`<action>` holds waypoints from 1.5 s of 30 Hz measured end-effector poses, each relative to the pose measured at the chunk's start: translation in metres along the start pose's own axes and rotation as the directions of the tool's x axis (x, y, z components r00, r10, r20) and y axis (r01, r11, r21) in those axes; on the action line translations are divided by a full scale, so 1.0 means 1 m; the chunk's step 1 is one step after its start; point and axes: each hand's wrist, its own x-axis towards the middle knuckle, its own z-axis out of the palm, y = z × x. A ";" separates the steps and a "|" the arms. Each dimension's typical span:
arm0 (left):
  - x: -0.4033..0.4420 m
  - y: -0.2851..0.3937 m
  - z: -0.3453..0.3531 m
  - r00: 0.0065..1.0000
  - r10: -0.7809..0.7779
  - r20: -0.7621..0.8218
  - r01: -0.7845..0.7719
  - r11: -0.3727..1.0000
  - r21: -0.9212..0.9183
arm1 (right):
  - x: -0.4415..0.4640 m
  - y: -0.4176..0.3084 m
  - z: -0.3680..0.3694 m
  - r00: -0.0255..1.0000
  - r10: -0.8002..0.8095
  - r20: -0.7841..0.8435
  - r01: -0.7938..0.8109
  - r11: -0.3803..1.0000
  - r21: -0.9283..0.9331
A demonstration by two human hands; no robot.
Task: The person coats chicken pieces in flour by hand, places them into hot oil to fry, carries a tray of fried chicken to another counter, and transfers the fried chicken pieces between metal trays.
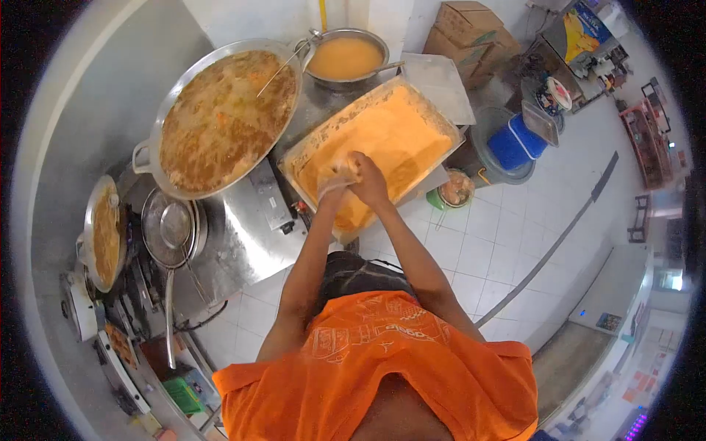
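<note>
judging by how things lay, you were at the coating step, working a pale orange piece (352,168) over the orange powder (412,121). that powder filled the tray (340,125) in front of you, its surface uneven and heaped toward the far side. your left hand (332,181) and right hand (368,182) met above the near part of it, close together. the fingers of the right were curled inward around or against the piece; those of the left were partly hidden, pale with coating or a thin glove, and how far they were open, or how firmly either hand gripped, could not be told. the next move seemed to call for keeping both hands low over the tray, so that loose powder fell back inside.

to your left, the steel table (250,253) bore a large wok (190,70) of foaming brown oil and a strainer (170,228) with a long handle; a smaller pan (90,220) stood farther left. beyond the tray sat a metal bowl (336,83) of orange liquid. cardboard boxes (463,37) were stacked at the wall, and to your right a blue container (515,147) and a green bucket (434,198) stood above the pale floor tiles (471,257).
</note>
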 end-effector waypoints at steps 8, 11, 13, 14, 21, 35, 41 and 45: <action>-0.018 0.004 -0.075 0.947 0.001 0.321 0.189 0.807 -0.560 | 0.110 0.117 -0.009 0.982 0.128 0.140 -0.128 0.992 -0.015; 0.004 0.010 -0.087 0.990 0.129 0.055 -0.095 0.905 -0.414 | 0.139 0.120 -0.033 0.977 0.117 0.177 -0.077 0.973 -0.218; 0.024 0.046 -0.054 0.864 0.446 -0.234 -0.471 0.880 -0.062 | 0.150 0.113 -0.019 0.969 0.111 0.223 -0.031 0.941 -0.337; 0.041 0.055 -0.042 0.845 0.500 -0.190 -0.493 0.866 0.087 | 0.154 0.104 -0.010 0.950 0.092 0.297 -0.004 0.958 -0.286; 0.130 0.021 0.006 0.996 0.090 -0.010 -0.072 0.856 0.512 | 0.173 0.149 -0.120 0.985 -0.038 0.169 -0.024 0.937 0.348; 0.018 -0.018 0.137 0.640 -0.512 -0.573 0.322 0.856 -0.405 | 0.250 0.396 -0.319 0.880 0.290 0.376 -0.278 0.957 -0.088; -0.045 -0.071 0.163 0.478 -0.611 -0.632 0.050 0.737 -0.674 | 0.161 0.331 -0.348 0.812 0.333 0.479 -0.322 0.941 -0.110; -0.181 -0.030 0.229 0.478 -0.632 -0.610 -0.038 0.679 -0.733 | 0.062 0.320 -0.395 0.763 0.337 0.552 -0.403 0.915 -0.002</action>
